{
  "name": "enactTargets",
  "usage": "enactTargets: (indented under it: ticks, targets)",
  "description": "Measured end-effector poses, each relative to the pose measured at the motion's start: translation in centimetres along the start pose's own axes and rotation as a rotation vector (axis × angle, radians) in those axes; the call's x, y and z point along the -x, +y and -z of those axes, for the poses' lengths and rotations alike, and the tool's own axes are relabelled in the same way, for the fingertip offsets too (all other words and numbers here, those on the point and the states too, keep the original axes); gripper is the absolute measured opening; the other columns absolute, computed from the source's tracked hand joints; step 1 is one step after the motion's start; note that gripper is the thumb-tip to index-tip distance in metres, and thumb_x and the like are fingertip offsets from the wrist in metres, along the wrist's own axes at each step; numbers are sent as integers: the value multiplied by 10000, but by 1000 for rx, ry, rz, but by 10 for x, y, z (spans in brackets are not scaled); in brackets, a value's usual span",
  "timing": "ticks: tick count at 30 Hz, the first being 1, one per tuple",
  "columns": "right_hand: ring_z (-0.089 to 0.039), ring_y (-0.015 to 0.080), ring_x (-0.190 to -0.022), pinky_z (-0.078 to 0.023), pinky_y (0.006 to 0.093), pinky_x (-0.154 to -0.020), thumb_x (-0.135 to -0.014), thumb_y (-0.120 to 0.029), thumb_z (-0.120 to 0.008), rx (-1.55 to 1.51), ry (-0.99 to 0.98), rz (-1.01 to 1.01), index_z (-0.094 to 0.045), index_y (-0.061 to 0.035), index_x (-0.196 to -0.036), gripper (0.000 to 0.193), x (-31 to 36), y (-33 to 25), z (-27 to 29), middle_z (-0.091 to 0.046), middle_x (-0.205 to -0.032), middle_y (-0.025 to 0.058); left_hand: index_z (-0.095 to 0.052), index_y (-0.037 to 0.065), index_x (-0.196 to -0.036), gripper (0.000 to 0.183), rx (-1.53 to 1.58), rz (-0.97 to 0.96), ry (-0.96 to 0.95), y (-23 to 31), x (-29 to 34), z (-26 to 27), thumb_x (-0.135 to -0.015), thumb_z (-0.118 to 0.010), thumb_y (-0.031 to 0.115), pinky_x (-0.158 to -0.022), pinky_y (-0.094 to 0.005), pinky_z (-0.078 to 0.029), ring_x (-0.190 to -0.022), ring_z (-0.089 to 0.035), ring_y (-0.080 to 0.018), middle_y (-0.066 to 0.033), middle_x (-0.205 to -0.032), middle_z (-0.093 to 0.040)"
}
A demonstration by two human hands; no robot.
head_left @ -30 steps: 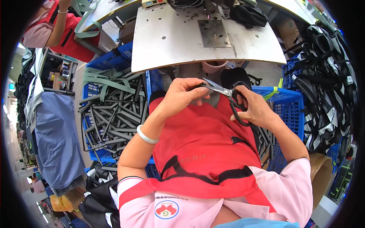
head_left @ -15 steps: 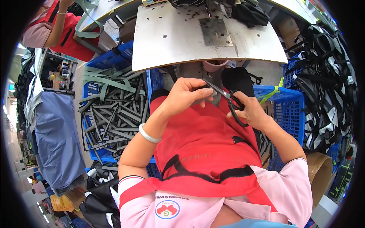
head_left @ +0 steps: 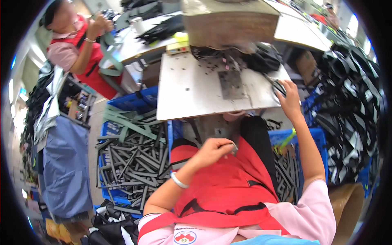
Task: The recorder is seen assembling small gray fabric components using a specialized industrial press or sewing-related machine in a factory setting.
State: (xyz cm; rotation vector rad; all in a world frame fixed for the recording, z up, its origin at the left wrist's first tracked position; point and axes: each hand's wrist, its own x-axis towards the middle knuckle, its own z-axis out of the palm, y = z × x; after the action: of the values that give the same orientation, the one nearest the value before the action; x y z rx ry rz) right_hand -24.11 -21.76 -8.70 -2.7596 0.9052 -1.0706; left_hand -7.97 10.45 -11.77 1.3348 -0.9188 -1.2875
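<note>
My left hand [head_left: 213,152] is over the red apron [head_left: 232,185] on my lap. Its fingers are closed on a small grey piece [head_left: 234,149], which shows at the fingertips; the rest of it is hidden. A short grey strip [head_left: 179,164] shows beside that wrist. Out at the right edge of the white table [head_left: 175,90], my right hand [head_left: 290,101] has its fingers on the handles of a pair of black-handled scissors [head_left: 279,87]. The blades point away to the left, toward a black cloth bundle [head_left: 263,59].
Left of my legs, a blue basket [head_left: 107,130] holds many grey strips and some pale green straps [head_left: 141,130]. Another blue basket [head_left: 319,153] with strips stands at the right, beside hanging black straps [head_left: 341,94]. A box [head_left: 230,26] stands behind the table. A co-worker [head_left: 77,53] is at far left.
My right hand has carried the scissors from beside my left hand up to the table's right edge. My left hand has stayed over the lap. The view has tilted up, showing more beyond the table.
</note>
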Motion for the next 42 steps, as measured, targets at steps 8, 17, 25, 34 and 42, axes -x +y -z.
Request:
enactTargets:
  ticks: [8,17,25,34,42]
  targets:
    - [-583,155,-1060,-488,292,-895,-844,-68,-675,-1190,-1003,-138,-541,-13,-1265,445,138,-156,-35,-607,-1161,87,-707,23,-925,149,-429,-546,343,-30,-6,-13,-860,-666,150,-848,-338,-472,-913,-608,-233,-72,-932,-661]
    - [-471,190,-1246,-434,329,-1013,-983,-156,-509,-1315,-1117,-318,-540,-28,-1255,302,205,-168,-74,-521,-1286,114,-667,41,-1068,254,-578,-390,249,-53,18,-31,-878,-640,207,-857,-377,-498,-979,-631,-290,-123,-1009,-657]
    - [-614,127,-790,-504,261,-703,-958,-296,-623,-1498,-1228,-670,-603,-13,-1201,374,185,-167,-100,-664,-935,64,-418,89,-1411,654,735,-601,362,50,77,77,-825,-700,19,-800,-406,-606,-1117,-600,-251,-81,-1279,-547]
    - [-600,127,-779,-490,268,-683,-959,-315,-624,-1466,-1329,-799,-634,-14,-1137,349,183,-169,-115,-666,-921,66,-293,164,-1500,777,962,-1150,33,112,129,154,-857,-725,225,-936,-556,-548,-1394,-344,-369,-166,-1527,-310]
    - [-592,123,-783,-475,264,-698,-946,-362,-635,-1412,-1365,-871,-663,-37,-971,328,180,-171,-116,-658,-896,49,-331,157,-1485,738,1019,-1167,4,106,117,173,-864,-719,246,-904,-541,-568,-1376,-377,-361,-161,-1512,-344]
